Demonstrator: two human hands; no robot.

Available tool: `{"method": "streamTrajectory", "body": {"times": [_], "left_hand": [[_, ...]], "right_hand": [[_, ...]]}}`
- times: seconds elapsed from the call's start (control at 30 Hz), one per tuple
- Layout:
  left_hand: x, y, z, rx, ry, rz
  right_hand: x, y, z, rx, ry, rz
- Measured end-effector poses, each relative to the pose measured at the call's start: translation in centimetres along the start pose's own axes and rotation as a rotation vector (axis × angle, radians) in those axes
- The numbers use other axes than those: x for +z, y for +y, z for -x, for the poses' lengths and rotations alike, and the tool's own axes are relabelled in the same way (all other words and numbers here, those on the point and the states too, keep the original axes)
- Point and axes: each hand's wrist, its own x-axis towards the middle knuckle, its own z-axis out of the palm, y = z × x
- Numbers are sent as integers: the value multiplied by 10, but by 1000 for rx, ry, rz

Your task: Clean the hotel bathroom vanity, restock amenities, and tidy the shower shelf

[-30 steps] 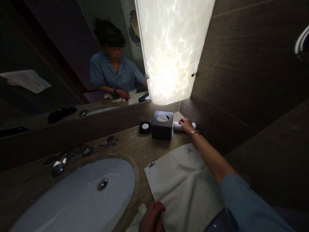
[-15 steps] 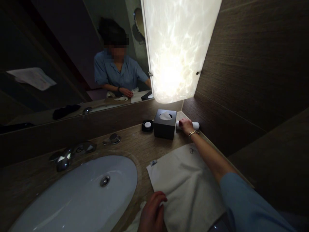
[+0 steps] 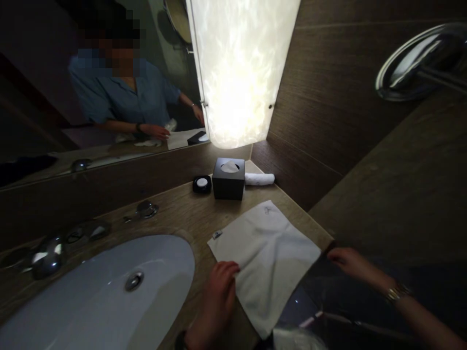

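A white towel [image 3: 264, 253] lies spread flat on the wooden counter [image 3: 175, 218] to the right of the basin. My left hand [image 3: 218, 291] rests on the towel's near left edge, fingers bent down and pressing on the cloth. My right hand [image 3: 348, 262] hovers off the counter's right edge, just beyond the towel's right corner, with fingers loosely curled and nothing seen in them. A small rolled white towel [image 3: 260, 179] lies alone in the far corner, beside a black tissue box [image 3: 228, 178].
A white oval basin [image 3: 91, 296] with chrome taps [image 3: 47, 253] fills the left. A small black dish [image 3: 202, 184] sits left of the tissue box. A lit wall lamp [image 3: 237, 68] and mirror stand behind. A round chrome mirror [image 3: 419, 63] juts out at right.
My right hand has let go of the rolled towel in the corner and drawn back to the counter's right edge. My left hand has slid up onto the flat towel. The view has shifted right.
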Motion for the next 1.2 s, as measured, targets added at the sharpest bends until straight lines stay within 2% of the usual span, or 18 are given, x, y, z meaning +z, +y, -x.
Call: {"method": "streamTrajectory", "body": {"times": [0.03, 0.1, 0.17, 0.23, 0.33, 0.37, 0.43, 0.5, 0.57, 0.67, 0.73, 0.8, 0.87, 0.93, 1.07, 1.13, 1.2], "left_hand": [[14, 8, 6, 40, -76, 28], [46, 20, 24, 92, -223, 56], [77, 28, 46, 108, -346, 14], [100, 30, 66, 123, -462, -65], [112, 31, 86, 92, -586, -133], [109, 33, 88, 70, -603, -104], [94, 38, 83, -12, -558, 19], [74, 38, 66, -102, -443, 149], [54, 29, 40, -142, -311, 169], [37, -2, -3, -94, -197, -20], [31, -26, -26, -167, -180, -235], [27, -45, -41, -287, -191, -419], [23, -56, -48, -367, -227, -517], [21, -59, -50, -390, -275, -558], [17, -54, -49, -432, -315, -596], [12, -52, -49, -488, -312, -606], [6, -51, -47, -538, -304, -610]], "right_hand": [[4, -4, 4, -12, 53, -23], [9, -25, -17, -88, 169, -56], [16, -55, -64, -168, 230, -20], [27, -85, -118, -235, 196, 24], [38, -114, -184, -266, 134, 43], [38, -119, -198, -255, 130, 45], [31, -121, -210, -213, 148, 39], [19, -115, -199, -170, 192, 21], [12, -105, -166, -158, 244, 19], [19, -90, -98, -233, 259, 62], [35, -78, -59, -228, 236, 94], [51, -67, -35, -126, 249, 91], [62, -59, -29, -40, 287, 62], [69, -57, -34, -20, 300, 41], [65, -61, -45, -39, 313, 12], [59, -56, -33, -25, 354, -65], [55, -41, -2, 14, 356, -168]]}}
